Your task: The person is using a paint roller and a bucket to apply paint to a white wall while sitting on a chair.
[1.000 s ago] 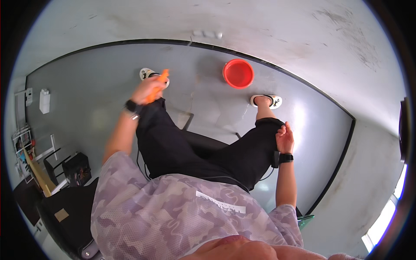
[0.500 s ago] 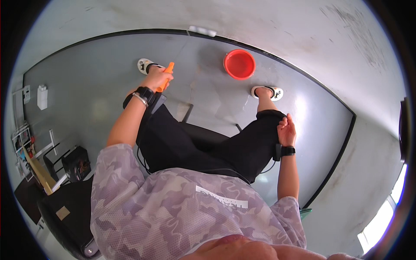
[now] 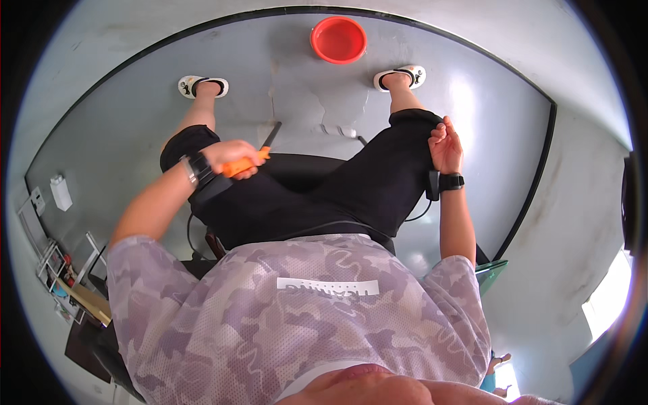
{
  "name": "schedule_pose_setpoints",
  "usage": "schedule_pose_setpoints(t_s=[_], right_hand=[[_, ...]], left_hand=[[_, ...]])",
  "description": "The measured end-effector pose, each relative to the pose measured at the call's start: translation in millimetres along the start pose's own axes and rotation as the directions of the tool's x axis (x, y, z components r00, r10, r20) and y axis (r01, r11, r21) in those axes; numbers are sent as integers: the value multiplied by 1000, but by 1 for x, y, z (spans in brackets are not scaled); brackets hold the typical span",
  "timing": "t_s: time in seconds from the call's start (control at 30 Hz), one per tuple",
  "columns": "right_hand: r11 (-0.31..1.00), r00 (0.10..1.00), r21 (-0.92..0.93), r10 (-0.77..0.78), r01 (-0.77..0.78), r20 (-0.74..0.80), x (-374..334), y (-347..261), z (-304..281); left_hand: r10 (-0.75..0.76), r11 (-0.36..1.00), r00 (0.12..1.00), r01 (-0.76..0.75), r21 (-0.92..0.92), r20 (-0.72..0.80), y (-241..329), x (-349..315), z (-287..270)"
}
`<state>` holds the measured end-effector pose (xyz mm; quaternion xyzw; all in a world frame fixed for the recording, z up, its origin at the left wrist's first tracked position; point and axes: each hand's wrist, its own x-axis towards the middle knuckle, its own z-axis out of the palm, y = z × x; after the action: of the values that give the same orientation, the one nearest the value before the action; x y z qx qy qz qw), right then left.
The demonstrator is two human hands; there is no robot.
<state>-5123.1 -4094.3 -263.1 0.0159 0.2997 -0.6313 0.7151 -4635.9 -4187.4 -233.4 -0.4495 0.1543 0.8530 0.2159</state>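
My left hand (image 3: 233,158) is closed around the orange handle (image 3: 244,164) of what looks like a paint roller, above my left thigh. A small white roller head (image 3: 339,130) shows faintly over the floor between my legs; the thin rod joining it to the handle is hard to make out. My right hand (image 3: 446,146) rests beside my right knee, palm partly turned up, fingers loosely bent and nothing visible in them. On the floor ahead, near the wall, stands a round red basin (image 3: 338,40); whether it holds liquid I cannot tell.
I sit on a black chair (image 3: 297,169) with my feet apart on the grey floor (image 3: 250,54). A dark baseboard (image 3: 270,11) edges the pale wall. At the left are a white bottle-like container (image 3: 61,192) and a cluttered rack (image 3: 57,270). A greenish glass edge (image 3: 491,273) shows by my right elbow.
My left hand has drawn back toward my body, bringing the roller from the wall's foot to between my legs. The view has shifted, and the basin appears higher. My right hand stays by the knee.
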Motion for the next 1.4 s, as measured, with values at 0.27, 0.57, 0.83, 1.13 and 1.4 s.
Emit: schedule_pose_setpoints(t_s=[0.27,0.57,0.83,1.13,1.4], right_hand=[[997,998,43,-60,61,-18,2,1,-5],[992,995,80,-97,98,-15,-8,0,-9],[989,995,111,-100,98,9,-4,0,-5],[987,995,135,-93,89,25,-2,0,2],[990,996,117,-88,84,27,-1,1,8]], left_hand=[[-305,868,942,335,365,-139,88,145,15],[276,-422,940,304,854,-199,200,141,74],[317,-244,908,356,902,-273,274,185,39],[363,-234,877,413,880,-315,311,146,19],[448,-200,836,439,876,-316,306,111,17]])
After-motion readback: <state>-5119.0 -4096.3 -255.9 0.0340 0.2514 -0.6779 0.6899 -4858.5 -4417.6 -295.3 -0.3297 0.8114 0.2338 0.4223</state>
